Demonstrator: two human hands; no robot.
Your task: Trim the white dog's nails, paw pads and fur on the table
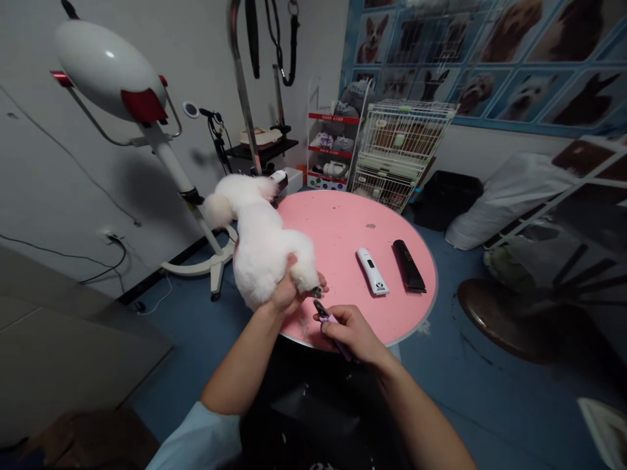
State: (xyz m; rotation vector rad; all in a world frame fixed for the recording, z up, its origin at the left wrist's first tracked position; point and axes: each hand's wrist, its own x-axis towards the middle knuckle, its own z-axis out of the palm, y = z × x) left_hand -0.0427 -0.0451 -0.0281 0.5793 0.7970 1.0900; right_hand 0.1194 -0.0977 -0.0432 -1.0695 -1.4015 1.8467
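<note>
White, fluffy coat: one dog (262,245), standing beyond and left of the hands. Left hand (288,294): closed around the paw (318,292) from below, apparently to steady it with the pads turned outward. Nail clippers (327,318), purple-handled: gripped in the right hand (351,329), seemingly so the cutting end faces the paw; tip just beside it, contact cannot be told. Hands near each other, apart. Cordless hair clipper (372,271), white, then black hair clipper (409,266): lying right of the right hand, likely placed within reach. Surface: round pink tabletop (337,222), grey-flecked, beneath the hands. Room: pet dryer (108,72), far left of the hands; red-trimmed rack (333,119) and wire cages (400,140), beyond them; round brown stool (494,313), far right.
</note>
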